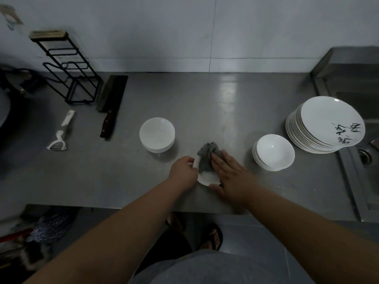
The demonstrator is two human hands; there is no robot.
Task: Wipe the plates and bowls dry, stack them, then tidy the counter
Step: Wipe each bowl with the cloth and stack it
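Observation:
A small white bowl [207,178] sits on the steel counter [205,99] near the front edge. My left hand [183,173] grips its left rim. My right hand [229,173] presses a crumpled grey cloth [206,155] into the bowl with straight fingers. To the left stands a stack of white bowls [156,134]. To the right is a stack of shallow white bowls [273,152], and beyond it a tall stack of white plates [326,124] with black brush writing on the top one.
A cleaver [111,105], a white peeler [60,132] and a black wire rack [69,68] lie at the back left. A sink [367,119] is at the right edge, its drain beside the plates. The tiled wall runs behind the counter.

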